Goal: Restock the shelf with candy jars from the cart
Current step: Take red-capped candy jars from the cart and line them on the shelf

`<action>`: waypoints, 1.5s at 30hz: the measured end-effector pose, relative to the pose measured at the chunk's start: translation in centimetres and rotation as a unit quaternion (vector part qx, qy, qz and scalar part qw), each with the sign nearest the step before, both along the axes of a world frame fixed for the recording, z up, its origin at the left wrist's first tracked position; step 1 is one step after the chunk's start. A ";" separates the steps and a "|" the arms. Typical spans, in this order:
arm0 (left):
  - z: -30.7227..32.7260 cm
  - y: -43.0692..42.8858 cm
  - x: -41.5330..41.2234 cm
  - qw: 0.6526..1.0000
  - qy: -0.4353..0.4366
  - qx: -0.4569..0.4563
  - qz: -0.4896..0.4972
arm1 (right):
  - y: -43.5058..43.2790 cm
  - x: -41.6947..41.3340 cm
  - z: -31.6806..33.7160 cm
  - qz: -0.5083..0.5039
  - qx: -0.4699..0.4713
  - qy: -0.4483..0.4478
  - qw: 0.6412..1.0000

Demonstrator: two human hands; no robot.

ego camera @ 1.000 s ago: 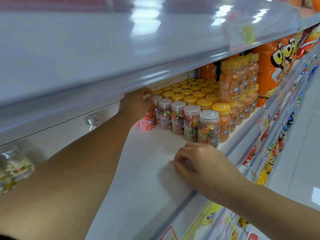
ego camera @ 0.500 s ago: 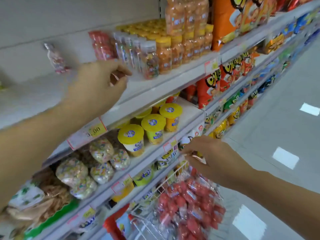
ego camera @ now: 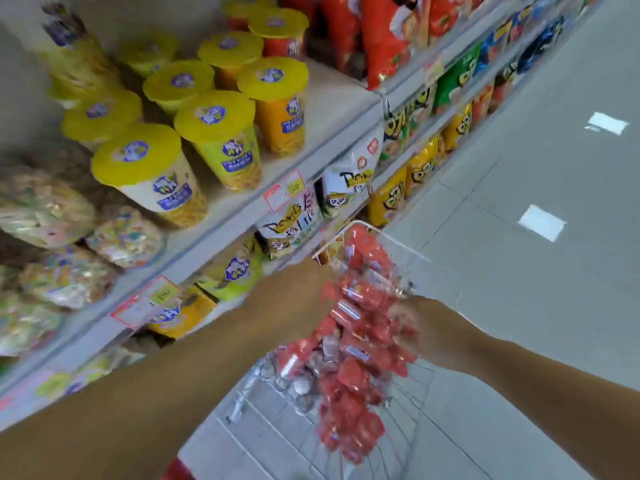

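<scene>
Only the head view was available, and it was heavily blurred by motion. A wire cart point(ego camera: 381, 403) was seen low in the middle of the frame, standing on the grey floor point(ego camera: 536, 306) just beside the shelving. It was heaped with red candy jars point(ego camera: 349, 344), some clear caps showing among them; the pile was too smeared for the axis of any single jar to be made out.

Both forearms were stretched down toward the cart. The left hand point(ego camera: 313, 282) was placed at the near, shelf-side edge of the pile, mostly hidden behind the red jars, so whether its fingers were apart, together or closed on a jar could not be told. The right hand point(ego camera: 412, 323) was set against the opposite side of the heap, touching or half buried in the jars; its grip could not be told either.

The jars lay directly between and just below the two hands, with neither clearly nearer. A pickup from the pile was judged to be the step in hand.

The shelf point(ego camera: 242, 216) at the left was seen carrying yellow-lidded tubs point(ego camera: 138, 157), with snack bags point(ego camera: 349, 181) on the tiers beneath.
</scene>
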State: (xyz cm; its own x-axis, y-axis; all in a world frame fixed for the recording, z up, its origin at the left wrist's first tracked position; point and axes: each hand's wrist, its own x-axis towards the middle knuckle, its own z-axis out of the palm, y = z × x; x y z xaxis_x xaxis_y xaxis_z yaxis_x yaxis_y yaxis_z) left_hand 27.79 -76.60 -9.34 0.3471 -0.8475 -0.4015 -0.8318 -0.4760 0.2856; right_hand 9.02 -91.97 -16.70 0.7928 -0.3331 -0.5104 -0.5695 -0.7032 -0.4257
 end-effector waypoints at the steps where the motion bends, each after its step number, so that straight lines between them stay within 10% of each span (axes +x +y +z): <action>1: -2.3 -0.1 0.0 1.000 0.007 0.015 0.000 | 0.0 0.4 -1.5 -0.001 -0.007 0.007 1.000; 11: -14.8 -2.8 -0.2 0.998 -0.054 0.001 0.017 | 0.1 5.3 -9.9 -0.095 -0.142 0.045 0.984; 20: -13.6 -3.0 0.7 0.998 -0.036 0.024 0.046 | 0.1 5.6 -8.3 -0.134 -0.140 -0.009 0.981; 30: 6.6 -0.5 1.7 0.954 0.147 -0.177 0.194 | -1.3 4.3 11.9 -0.213 0.076 -0.231 0.946; 45: 35.4 8.3 7.8 0.880 0.059 -0.413 0.225 | 5.0 12.3 39.6 -0.023 0.018 -0.403 0.915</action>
